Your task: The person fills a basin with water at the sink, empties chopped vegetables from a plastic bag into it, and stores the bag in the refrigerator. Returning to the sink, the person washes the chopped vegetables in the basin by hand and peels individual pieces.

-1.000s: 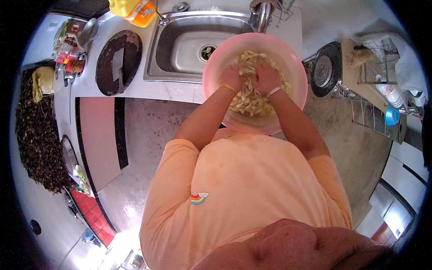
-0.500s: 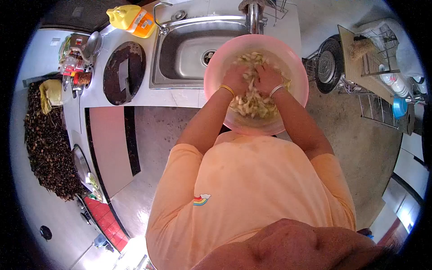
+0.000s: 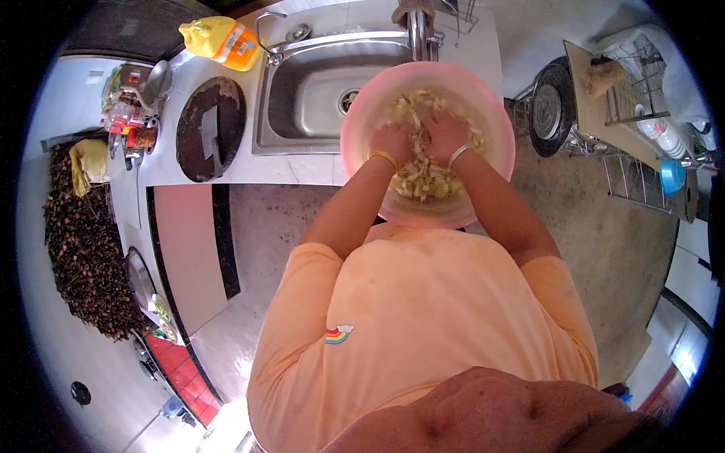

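A wide pink basin (image 3: pixel 504 124) holds water and many pale yellow-green cut vegetable pieces (image 3: pixel 427 185); their exact kind is hard to make out. My left hand (image 3: pixel 392 140), with a yellow band at the wrist, dips into the pieces on the left. Opposite it, my right hand (image 3: pixel 447 136), wearing a silver bangle, is also among them. The fingers of both hands curl inward around pieces, with a strip of vegetables showing between the hands. Cloudy water and the pieces partly hide the fingertips.
A steel sink (image 3: pixel 310 94) adjoins the basin on the left. Farther left are a dark round board (image 3: pixel 192 124) with a cleaver (image 3: pixel 210 136) on it, and a yellow jug (image 3: pixel 219 43). A dish rack (image 3: pixel 642 113) stands at the right.
My hands have shifted slightly down and apart within the basin, and the vegetable pieces have been stirred around. The whole view has tilted a little.
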A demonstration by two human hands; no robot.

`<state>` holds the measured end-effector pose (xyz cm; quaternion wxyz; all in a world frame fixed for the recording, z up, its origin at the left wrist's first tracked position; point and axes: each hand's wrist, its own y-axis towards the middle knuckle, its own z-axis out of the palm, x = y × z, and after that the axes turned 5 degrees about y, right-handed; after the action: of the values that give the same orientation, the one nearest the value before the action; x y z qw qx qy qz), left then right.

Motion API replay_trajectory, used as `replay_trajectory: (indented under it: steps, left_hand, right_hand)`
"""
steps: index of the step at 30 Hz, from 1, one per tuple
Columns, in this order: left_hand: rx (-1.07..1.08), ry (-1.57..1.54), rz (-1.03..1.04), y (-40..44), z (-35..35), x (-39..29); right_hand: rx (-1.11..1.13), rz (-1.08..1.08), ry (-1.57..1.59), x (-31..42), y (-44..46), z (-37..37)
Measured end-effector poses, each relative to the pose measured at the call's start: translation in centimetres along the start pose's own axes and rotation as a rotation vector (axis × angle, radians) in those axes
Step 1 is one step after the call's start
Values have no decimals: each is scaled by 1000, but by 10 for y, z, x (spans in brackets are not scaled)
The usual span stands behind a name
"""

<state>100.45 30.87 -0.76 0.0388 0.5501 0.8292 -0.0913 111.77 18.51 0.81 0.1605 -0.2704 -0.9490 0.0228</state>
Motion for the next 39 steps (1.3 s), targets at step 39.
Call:
replay_trajectory:
  steps: [39]
  left_hand:
    - [-300, -1350, -60, -56, -108, -11]
  right_hand:
    - [-319, -39, 1064, 71, -51, -92]
